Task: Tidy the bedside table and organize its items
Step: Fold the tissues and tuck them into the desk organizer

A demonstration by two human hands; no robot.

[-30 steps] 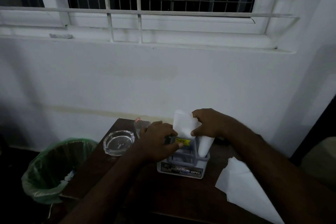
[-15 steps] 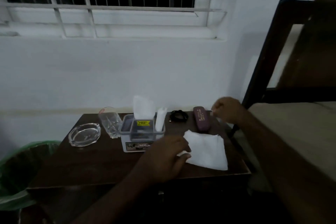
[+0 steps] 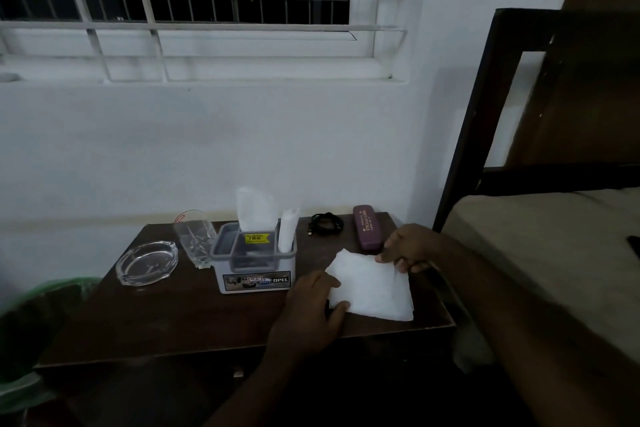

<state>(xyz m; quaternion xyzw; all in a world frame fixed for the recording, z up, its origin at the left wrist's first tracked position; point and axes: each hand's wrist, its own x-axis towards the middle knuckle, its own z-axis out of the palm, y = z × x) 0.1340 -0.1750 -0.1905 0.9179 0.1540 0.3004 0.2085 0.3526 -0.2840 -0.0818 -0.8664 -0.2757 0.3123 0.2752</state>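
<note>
A white paper napkin [image 3: 372, 288] lies flat near the right front of the dark wooden bedside table [image 3: 173, 319]. My left hand [image 3: 313, 305] holds its left edge between thumb and fingers. My right hand [image 3: 410, 248] pinches its far right corner. A grey and white organizer box [image 3: 256, 263] stands mid-table with a folded napkin [image 3: 256, 208] and a rolled napkin [image 3: 287, 230] upright in it.
A glass ashtray [image 3: 147, 263] and a drinking glass [image 3: 194, 241] sit left of the box. A coiled black cable [image 3: 325, 222] and a purple spectacle case [image 3: 366, 227] lie at the back right. A green-lined bin [image 3: 41, 315] stands left; a bed [image 3: 554, 253] right.
My right hand came from beside the spectacle case down to the napkin's far corner. My left hand stays at the napkin's left edge. A second ago both hands were at the organizer box.
</note>
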